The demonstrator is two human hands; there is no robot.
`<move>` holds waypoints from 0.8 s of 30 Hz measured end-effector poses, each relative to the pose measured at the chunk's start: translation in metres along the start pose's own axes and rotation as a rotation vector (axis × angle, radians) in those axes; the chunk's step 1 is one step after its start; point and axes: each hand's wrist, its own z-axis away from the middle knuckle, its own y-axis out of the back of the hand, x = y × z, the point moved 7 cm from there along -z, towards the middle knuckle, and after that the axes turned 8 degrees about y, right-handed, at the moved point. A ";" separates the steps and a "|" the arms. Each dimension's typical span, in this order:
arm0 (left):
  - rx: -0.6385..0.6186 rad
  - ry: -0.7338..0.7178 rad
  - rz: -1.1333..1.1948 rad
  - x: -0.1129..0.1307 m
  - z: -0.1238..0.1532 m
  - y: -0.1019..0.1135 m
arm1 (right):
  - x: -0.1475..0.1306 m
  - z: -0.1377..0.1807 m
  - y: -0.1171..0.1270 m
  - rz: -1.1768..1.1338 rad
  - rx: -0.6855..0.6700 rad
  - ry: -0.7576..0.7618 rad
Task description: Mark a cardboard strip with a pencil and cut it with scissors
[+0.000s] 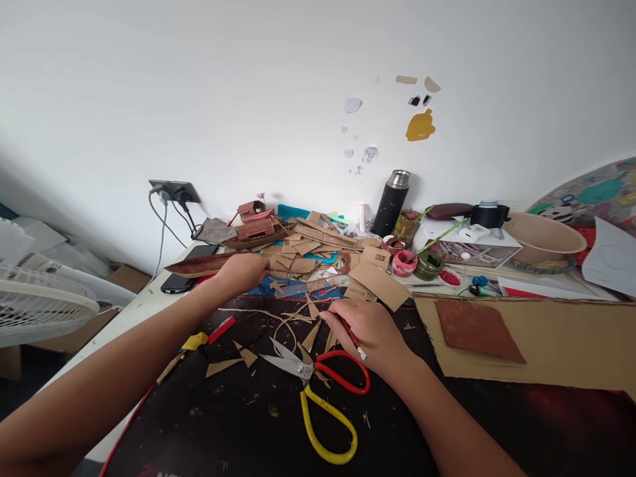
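Note:
My left hand (243,271) reaches forward and rests, fingers curled, on a long brown cardboard strip (199,265) at the edge of a heap of cardboard scraps (308,248). My right hand (368,328) is closed round a thin red pencil (354,339), its tip down among small triangular offcuts (311,334) on the dark mat (238,417). Scissors (322,387) with one red and one yellow handle loop lie open just in front of my right hand.
A large cardboard sheet (561,344) with a brown painted square (477,328) lies at the right. Paint pots (417,264), a black flask (391,202), a bowl (544,242) and a phone (189,268) stand further back. A white fan (40,301) is at the left.

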 end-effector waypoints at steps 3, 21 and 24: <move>-0.034 0.031 0.019 0.000 -0.008 -0.005 | 0.000 0.000 0.000 0.004 -0.002 -0.002; -0.130 0.023 0.272 0.001 -0.040 0.008 | -0.004 0.001 -0.006 0.035 -0.033 0.030; -0.105 0.020 0.287 0.004 -0.033 0.018 | -0.005 0.001 -0.006 0.035 -0.026 0.035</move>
